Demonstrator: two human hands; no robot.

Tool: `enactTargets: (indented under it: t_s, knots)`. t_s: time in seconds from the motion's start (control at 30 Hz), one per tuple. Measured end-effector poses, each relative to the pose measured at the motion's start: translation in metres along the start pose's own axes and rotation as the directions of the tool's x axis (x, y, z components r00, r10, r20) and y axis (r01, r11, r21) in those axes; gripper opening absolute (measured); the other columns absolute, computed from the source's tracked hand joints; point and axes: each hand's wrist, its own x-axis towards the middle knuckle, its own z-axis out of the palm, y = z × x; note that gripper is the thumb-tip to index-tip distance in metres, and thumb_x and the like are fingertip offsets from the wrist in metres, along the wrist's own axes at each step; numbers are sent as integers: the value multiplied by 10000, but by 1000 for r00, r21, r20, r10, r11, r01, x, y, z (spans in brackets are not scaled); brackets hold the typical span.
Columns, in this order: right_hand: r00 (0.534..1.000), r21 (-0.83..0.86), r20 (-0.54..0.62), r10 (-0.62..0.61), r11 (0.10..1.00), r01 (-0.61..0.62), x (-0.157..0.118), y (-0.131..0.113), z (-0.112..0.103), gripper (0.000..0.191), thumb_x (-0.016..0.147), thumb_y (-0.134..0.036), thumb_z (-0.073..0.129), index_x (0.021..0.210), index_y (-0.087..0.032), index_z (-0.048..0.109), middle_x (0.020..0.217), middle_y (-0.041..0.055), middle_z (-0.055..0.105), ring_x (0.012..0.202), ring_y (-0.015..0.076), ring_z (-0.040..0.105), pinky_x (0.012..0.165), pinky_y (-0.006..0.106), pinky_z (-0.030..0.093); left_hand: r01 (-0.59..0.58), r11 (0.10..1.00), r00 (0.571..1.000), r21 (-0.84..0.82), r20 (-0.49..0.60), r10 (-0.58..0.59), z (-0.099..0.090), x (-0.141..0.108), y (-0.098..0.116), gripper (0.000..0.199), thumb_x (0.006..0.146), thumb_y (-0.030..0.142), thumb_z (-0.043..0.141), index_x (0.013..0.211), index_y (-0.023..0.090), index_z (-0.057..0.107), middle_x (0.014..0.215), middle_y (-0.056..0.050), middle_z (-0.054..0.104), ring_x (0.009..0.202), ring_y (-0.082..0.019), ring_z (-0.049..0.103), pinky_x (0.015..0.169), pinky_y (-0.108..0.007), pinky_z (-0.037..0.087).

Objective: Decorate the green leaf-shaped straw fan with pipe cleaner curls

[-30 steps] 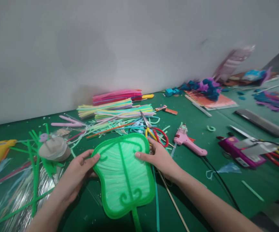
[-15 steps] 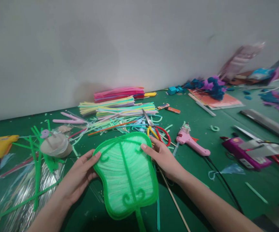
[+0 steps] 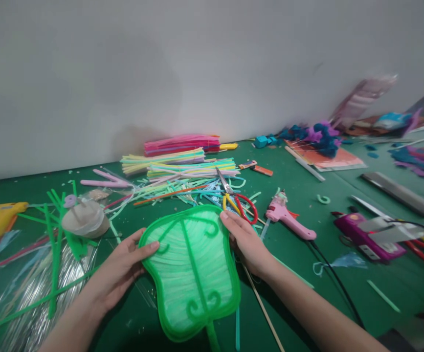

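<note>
A green leaf-shaped fan (image 3: 191, 271) made of pipe-cleaner strips lies flat on the green table, its stem pointing toward me. My left hand (image 3: 122, 269) grips its left edge, thumb on top. My right hand (image 3: 244, 239) holds the upper right edge with the fingers curled over the rim. Just past my right hand lie scissors (image 3: 239, 200) with red and yellow handles.
Bundles of coloured strips (image 3: 182, 164) lie at the back by the white wall. A pink glue gun (image 3: 288, 217) and a purple tool (image 3: 366, 234) sit on the right, a yellow glue gun (image 3: 1, 217) on the far left. A thin wooden stick (image 3: 263, 310) lies under my right forearm.
The fan has shifted slightly. My right hand slid from the fan's face to its upper right edge; my left thumb moved further onto the left side.
</note>
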Motion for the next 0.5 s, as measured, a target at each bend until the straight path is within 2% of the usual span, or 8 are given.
enactTargets:
  t_s: [0.07,0.17,0.3,0.5]
  knots:
    - [1000,-7,0,-6,1000,6,0,1,-1,386,759,-582,707,835,-211,632,708,-26,630,611,127,571,604,247,482,-3,1000,1000,-2,4,3,0,1,-1,511,693,260,840,1159,228,632,1108,-56,728,908,-191,702,725,-251,561]
    - [998,-26,62,-5,1000,6,-1,0,-1,395,771,-570,703,949,-222,642,817,-6,699,700,158,649,672,278,522,-9,1000,1000,-5,11,9,-1,3,-2,533,693,259,840,1180,224,626,1120,-64,725,914,-200,704,728,-259,561]
    - [989,-125,150,-7,992,26,-5,-5,0,551,680,-467,814,1121,-223,593,990,22,730,834,193,699,738,306,557,-20,1000,999,1,36,20,-4,3,-2,516,692,263,840,1163,215,636,1064,-60,739,899,-206,706,730,-268,556]
    - [992,-265,121,-31,962,62,-6,-7,1,637,667,-394,826,1205,-216,535,936,12,719,783,178,680,677,284,548,-49,999,997,-1,52,49,-3,2,-3,412,703,277,831,1062,203,642,1049,-60,747,868,-207,710,740,-283,550]
